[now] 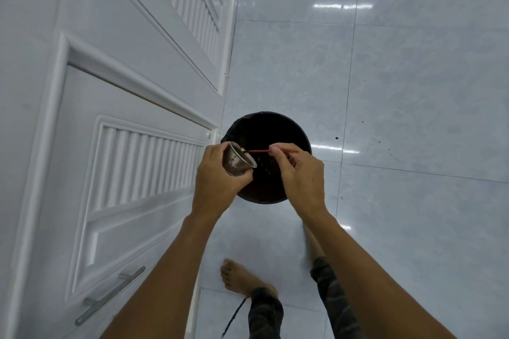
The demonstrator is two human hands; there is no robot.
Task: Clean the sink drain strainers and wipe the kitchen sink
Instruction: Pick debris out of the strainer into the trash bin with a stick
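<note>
**Strainer held over bin, stick at its mouth**

Surroundings: white cabinet doors with louvred panels fill the left side; a metal bar handle sits low on the nearest door. Pale glossy floor tiles carry a few dark specks to the right of the bin. Round black bin, dark-lined, stands just beside the cabinet corner. Both hands partly cover its opening. Bare feet and dark trouser legs show below.

Left hand: closed around a cup-shaped metal strainer, held above the bin's left edge. The strainer is tilted, its open mouth facing up and to the right; dark residue is visible on it.

Right hand: fingers pinched on a thin red stick. The stick's long axis runs nearly horizontal, left to right, its left tip at the strainer's rim; whether it goes inside cannot be told.
</note>
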